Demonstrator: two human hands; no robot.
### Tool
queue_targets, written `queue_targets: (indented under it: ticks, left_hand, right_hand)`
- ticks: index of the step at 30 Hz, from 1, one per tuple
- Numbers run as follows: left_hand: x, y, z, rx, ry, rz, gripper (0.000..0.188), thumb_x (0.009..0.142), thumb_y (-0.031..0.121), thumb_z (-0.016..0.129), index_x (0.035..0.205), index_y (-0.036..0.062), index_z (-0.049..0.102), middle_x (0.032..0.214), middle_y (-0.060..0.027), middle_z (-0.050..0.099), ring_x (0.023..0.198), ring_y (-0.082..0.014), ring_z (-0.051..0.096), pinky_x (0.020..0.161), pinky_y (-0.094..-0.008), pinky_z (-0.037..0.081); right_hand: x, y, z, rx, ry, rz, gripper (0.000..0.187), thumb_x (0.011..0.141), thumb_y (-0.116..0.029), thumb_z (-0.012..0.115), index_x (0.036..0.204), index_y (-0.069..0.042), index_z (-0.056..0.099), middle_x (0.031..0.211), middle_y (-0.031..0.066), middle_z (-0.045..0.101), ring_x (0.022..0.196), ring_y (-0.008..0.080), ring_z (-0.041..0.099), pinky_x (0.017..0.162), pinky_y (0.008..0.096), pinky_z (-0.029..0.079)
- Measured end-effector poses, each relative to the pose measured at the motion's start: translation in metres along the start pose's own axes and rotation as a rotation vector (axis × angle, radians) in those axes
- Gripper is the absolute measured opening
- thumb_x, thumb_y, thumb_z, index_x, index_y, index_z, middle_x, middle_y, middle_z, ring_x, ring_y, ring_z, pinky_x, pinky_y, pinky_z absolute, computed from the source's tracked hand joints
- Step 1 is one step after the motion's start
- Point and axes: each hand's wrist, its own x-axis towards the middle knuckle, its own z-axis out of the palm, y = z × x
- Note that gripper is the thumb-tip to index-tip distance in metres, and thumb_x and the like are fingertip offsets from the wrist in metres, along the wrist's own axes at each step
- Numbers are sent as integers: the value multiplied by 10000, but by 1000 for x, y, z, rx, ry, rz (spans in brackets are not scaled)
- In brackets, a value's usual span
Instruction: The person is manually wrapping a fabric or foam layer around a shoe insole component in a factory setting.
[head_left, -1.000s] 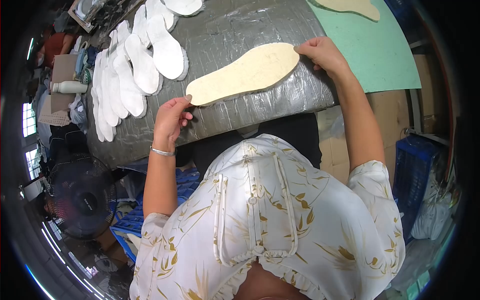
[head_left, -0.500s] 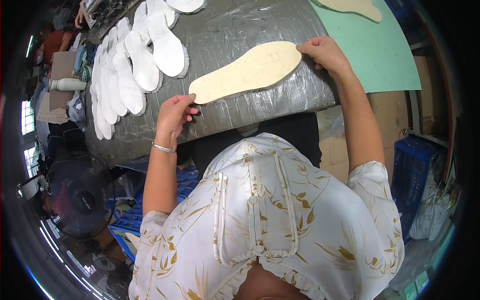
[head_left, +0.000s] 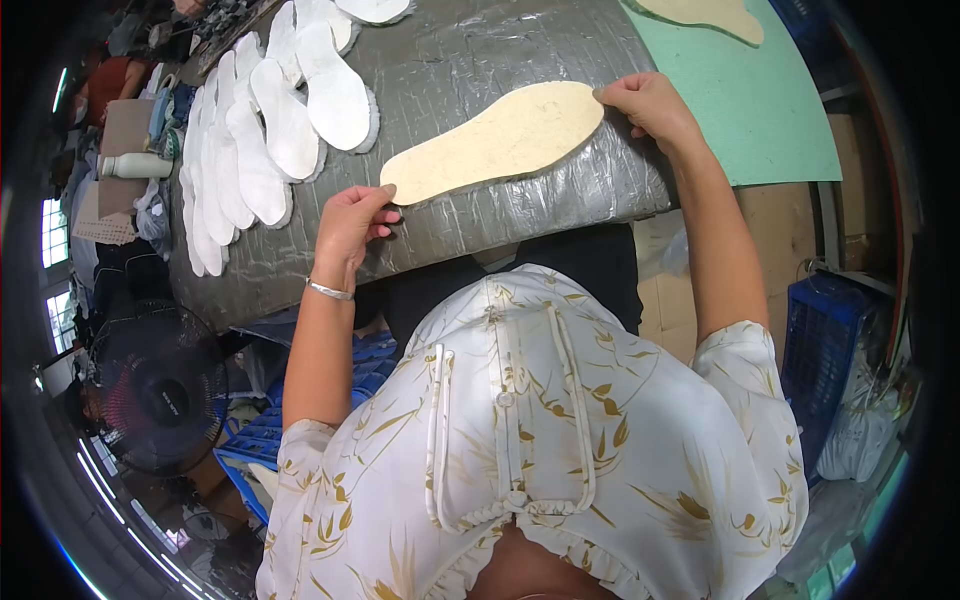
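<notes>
A cream insole (head_left: 495,142) is stretched between my two hands, low over the dark plastic-covered table (head_left: 480,55). Its narrow heel end is pinched between the thumb and fingers of my left hand (head_left: 350,225). My right hand (head_left: 655,108) grips the tip of the broad toe end in the same way. Off to the left, several white fleecy insoles (head_left: 285,120) lie in overlapping rows, their fluffy edges showing. I cannot tell whether the cream insole touches the table along its length.
A green sheet (head_left: 745,100) on the right carries a stack of cream insoles (head_left: 700,14). Blue crates stand at the right (head_left: 825,345) and lower left (head_left: 250,445). A black fan (head_left: 160,385) and a white bottle (head_left: 137,166) are left of the table. Another person (head_left: 108,85) is far left.
Almost nothing differs. My left hand has shifted very slightly right and up with the heel end, while both hands keep their grip on the cream insole.
</notes>
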Motion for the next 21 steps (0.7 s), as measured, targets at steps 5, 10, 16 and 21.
queue_targets:
  ticks: [5,10,16,21]
  left_hand:
    - [3,-2,5,80,51,58,196,868,188,759,866,35,635,783,-43,665,627,-106,635,523,-213,491]
    - [-1,2,9,177,73,139,232,846,208,778,823,34,627,749,-48,655,598,-104,625,519,-222,502]
    - [-14,20,17,794,248,287,333,806,278,798,758,-6,632,618,-73,628,548,-146,625,511,-305,502]
    - [-15,16,21,1051,340,640,420,803,253,783,1097,5,617,1116,-164,660,996,-339,644,849,-427,504]
  right_hand:
    - [0,-1,2,-10,-8,17,248,786,-289,763,801,-50,703,604,-49,519,505,50,437,448,226,367]
    - [2,0,3,-22,5,7,257,782,-296,764,810,-45,714,622,-29,547,523,72,478,467,235,408]
    - [2,2,1,-50,-2,-3,260,777,-291,766,807,-39,712,646,-4,578,541,89,509,467,255,430]
    - [3,5,-1,-6,8,-37,273,744,-270,761,786,-7,703,653,38,608,515,128,546,474,275,471]
